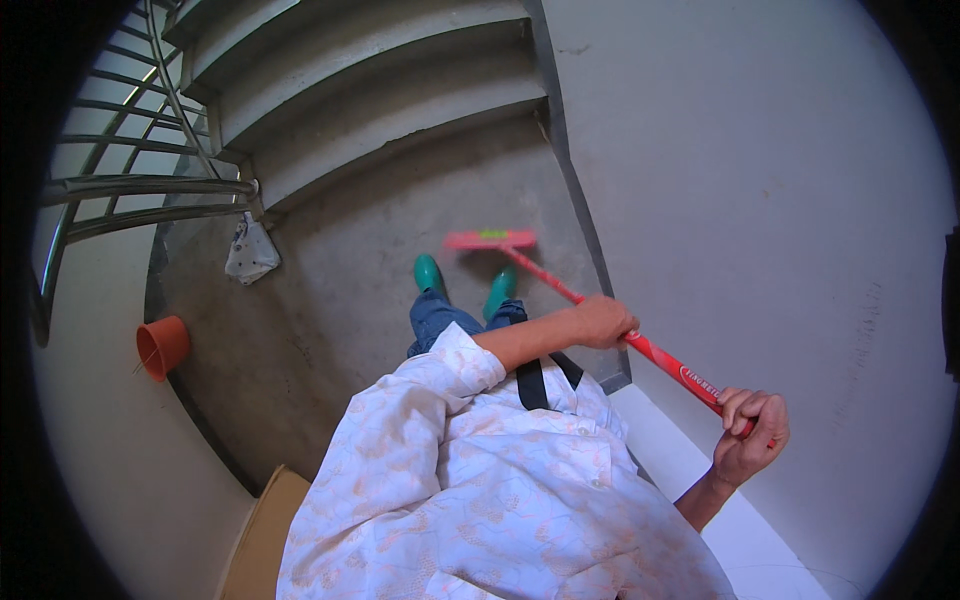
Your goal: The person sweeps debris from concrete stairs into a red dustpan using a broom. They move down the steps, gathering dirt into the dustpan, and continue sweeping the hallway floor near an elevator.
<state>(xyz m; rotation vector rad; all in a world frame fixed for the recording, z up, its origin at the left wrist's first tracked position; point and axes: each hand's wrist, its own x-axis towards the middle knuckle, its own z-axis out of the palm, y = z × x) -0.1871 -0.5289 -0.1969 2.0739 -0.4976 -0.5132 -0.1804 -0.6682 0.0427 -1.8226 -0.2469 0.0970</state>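
A long-handled floor cleaning tool has a red handle (667,364) and a wide pink head with some green (491,240); the head is blurred, so whether it is a broom or a mop I cannot tell. My left hand (606,321) grips the handle partway down. Around its upper end, close to the right wall, my right hand (752,424) is closed. The head is at the concrete floor (352,240), just beyond my green rubber boots (428,273).
Concrete stairs (397,142) rise ahead, with a metal railing (142,184) at their left. A patterned cloth or bag (253,251) is by the railing's foot. An orange bucket (163,347) stands near the left wall, and a tan board (266,525) lies behind. A wall (735,187) borders the right.
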